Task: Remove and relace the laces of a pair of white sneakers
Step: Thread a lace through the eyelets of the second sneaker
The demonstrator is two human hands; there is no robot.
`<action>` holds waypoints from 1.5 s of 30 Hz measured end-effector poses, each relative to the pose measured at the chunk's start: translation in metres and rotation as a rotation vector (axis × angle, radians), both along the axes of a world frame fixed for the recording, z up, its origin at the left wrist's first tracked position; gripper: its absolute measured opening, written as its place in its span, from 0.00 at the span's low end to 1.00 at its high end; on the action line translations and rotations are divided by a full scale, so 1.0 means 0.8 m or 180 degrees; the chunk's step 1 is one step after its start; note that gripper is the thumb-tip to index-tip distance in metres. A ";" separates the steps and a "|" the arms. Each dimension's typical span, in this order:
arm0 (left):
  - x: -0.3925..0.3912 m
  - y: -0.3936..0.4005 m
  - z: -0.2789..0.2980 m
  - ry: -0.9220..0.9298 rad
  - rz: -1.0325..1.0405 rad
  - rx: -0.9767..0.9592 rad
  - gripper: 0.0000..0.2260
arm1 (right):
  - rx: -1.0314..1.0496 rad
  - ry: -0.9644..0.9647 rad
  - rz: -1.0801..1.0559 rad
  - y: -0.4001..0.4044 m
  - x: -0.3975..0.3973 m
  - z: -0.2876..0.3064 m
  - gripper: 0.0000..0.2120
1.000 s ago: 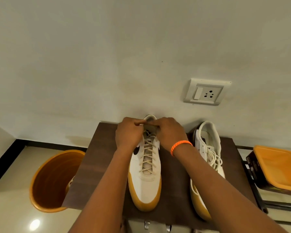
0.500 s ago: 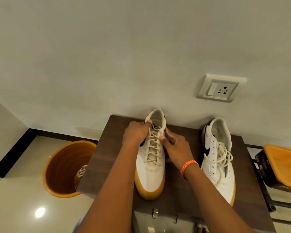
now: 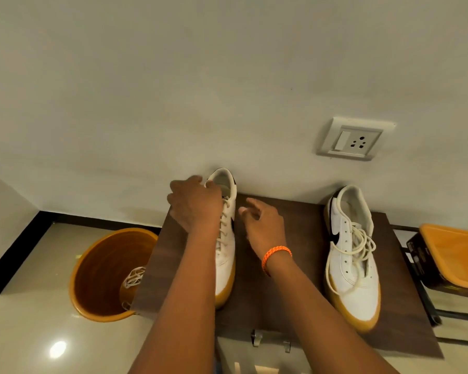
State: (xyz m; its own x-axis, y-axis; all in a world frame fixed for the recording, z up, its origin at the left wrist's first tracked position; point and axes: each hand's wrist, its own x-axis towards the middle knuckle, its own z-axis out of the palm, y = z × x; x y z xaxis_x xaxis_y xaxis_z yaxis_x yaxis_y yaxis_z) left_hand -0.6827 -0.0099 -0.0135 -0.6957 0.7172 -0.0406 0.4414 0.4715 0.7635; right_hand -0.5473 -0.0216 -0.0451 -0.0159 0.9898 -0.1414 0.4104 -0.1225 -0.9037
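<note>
Two white sneakers stand on the dark wooden table (image 3: 303, 220) in your head view. Your left hand (image 3: 195, 203) curls over the collar of the laced sneaker (image 3: 226, 268), gripping it by the heel end near the wall. Your right hand (image 3: 264, 225), with the orange wristband (image 3: 276, 255), hovers just beside that shoe, fingers loose and holding nothing. The second sneaker (image 3: 353, 265) sits well apart at your right, its laces (image 3: 361, 245) piled loose.
</note>
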 end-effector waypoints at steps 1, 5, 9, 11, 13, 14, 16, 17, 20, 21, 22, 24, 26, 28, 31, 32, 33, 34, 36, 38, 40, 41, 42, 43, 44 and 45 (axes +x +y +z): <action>0.017 -0.004 0.010 0.0108 0.0107 0.0284 0.12 | 0.0070 0.0031 -0.0106 -0.001 0.013 0.007 0.17; 0.088 -0.032 0.023 -0.0463 -0.0475 0.1037 0.10 | 0.0349 0.0016 -0.0056 -0.028 0.087 0.040 0.09; 0.150 -0.073 -0.003 -0.1235 -0.1149 0.0400 0.10 | 0.0417 -0.0233 -0.0070 -0.068 0.176 0.067 0.08; 0.174 -0.082 -0.010 -0.1322 -0.1387 0.0022 0.09 | 0.0426 -0.0365 -0.0203 -0.080 0.218 0.068 0.09; 0.196 -0.078 -0.012 -0.1168 -0.1630 -0.0187 0.09 | 0.0423 -0.0456 -0.0415 -0.080 0.253 0.058 0.09; 0.206 -0.075 -0.013 -0.1042 -0.1753 -0.0248 0.08 | 0.0395 -0.0506 -0.0505 -0.077 0.266 0.052 0.08; 0.224 -0.069 -0.015 -0.0898 -0.1946 -0.0326 0.09 | 0.0321 -0.0564 -0.0635 -0.067 0.282 0.038 0.08; 0.230 -0.065 -0.019 -0.0879 -0.2028 -0.0359 0.12 | 0.0266 -0.0570 -0.0670 -0.061 0.286 0.032 0.09; 0.251 -0.054 -0.026 -0.1164 -0.2243 -0.0354 0.20 | -0.0041 -0.0564 -0.0620 -0.045 0.300 0.018 0.14; 0.256 -0.052 -0.028 -0.1347 -0.2322 -0.0327 0.20 | -0.0154 -0.0496 -0.0523 -0.041 0.300 0.011 0.16; 0.261 -0.050 -0.032 -0.1518 -0.2400 -0.0289 0.21 | -0.0253 -0.0418 -0.0435 -0.039 0.299 0.008 0.17; 0.271 -0.046 -0.039 -0.1702 -0.2477 -0.0291 0.22 | -0.0385 -0.0263 -0.0403 -0.036 0.297 0.003 0.17; 0.278 -0.044 -0.044 -0.1592 -0.2450 -0.0315 0.24 | -0.0353 -0.0141 -0.0443 -0.038 0.295 0.000 0.14; 0.277 -0.043 -0.043 -0.1201 -0.2390 -0.0331 0.24 | -0.0328 -0.0124 -0.0421 -0.042 0.288 0.003 0.16; 0.263 -0.041 -0.040 -0.0866 -0.2240 -0.0445 0.24 | -0.0321 -0.0212 -0.0298 -0.045 0.274 0.002 0.25; 0.257 -0.041 -0.041 -0.0801 -0.2196 -0.0474 0.24 | -0.0312 -0.0272 -0.0251 -0.047 0.268 0.003 0.28; 0.250 -0.043 -0.042 -0.0752 -0.2155 -0.0497 0.24 | -0.0327 -0.0329 -0.0197 -0.049 0.262 0.002 0.30; 0.243 -0.044 -0.043 -0.0709 -0.2113 -0.0507 0.23 | -0.0313 -0.0373 -0.0151 -0.049 0.255 0.003 0.30; 0.230 -0.047 -0.044 -0.0727 -0.2052 -0.0510 0.23 | -0.0257 -0.0439 -0.0064 -0.051 0.238 0.005 0.30; 0.221 -0.049 -0.041 -0.0896 -0.2055 -0.0504 0.23 | -0.0114 -0.0626 -0.0004 -0.050 0.229 0.001 0.31; 0.209 -0.047 -0.035 -0.0741 -0.2111 -0.0502 0.21 | 0.0074 -0.1018 -0.0048 -0.048 0.223 -0.004 0.34; 0.202 -0.045 -0.032 -0.0577 -0.2116 -0.0514 0.21 | 0.0203 -0.1194 -0.0067 -0.048 0.221 -0.003 0.36; 0.195 -0.042 -0.031 -0.0489 -0.2103 -0.0547 0.20 | 0.0343 -0.1300 -0.0054 -0.049 0.220 -0.002 0.37; 0.189 -0.039 -0.027 -0.0524 -0.2092 -0.0625 0.19 | 0.0472 -0.1381 0.0002 -0.050 0.220 -0.001 0.37; 0.184 -0.036 -0.025 -0.0663 -0.2098 -0.0729 0.19 | 0.0559 -0.1456 0.0073 -0.051 0.219 0.001 0.36; 0.179 -0.035 -0.022 -0.0822 -0.2143 -0.0843 0.17 | 0.0571 -0.1507 0.0143 -0.051 0.219 0.002 0.33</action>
State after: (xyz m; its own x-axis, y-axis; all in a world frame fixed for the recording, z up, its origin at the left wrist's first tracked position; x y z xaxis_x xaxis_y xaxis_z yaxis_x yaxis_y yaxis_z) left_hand -0.5394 -0.0375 -0.0315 -0.0574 0.9264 -0.3720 0.5210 0.3457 0.7804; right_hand -0.3723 -0.0623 -0.0435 -0.0345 0.9990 0.0289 0.7815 0.0450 -0.6223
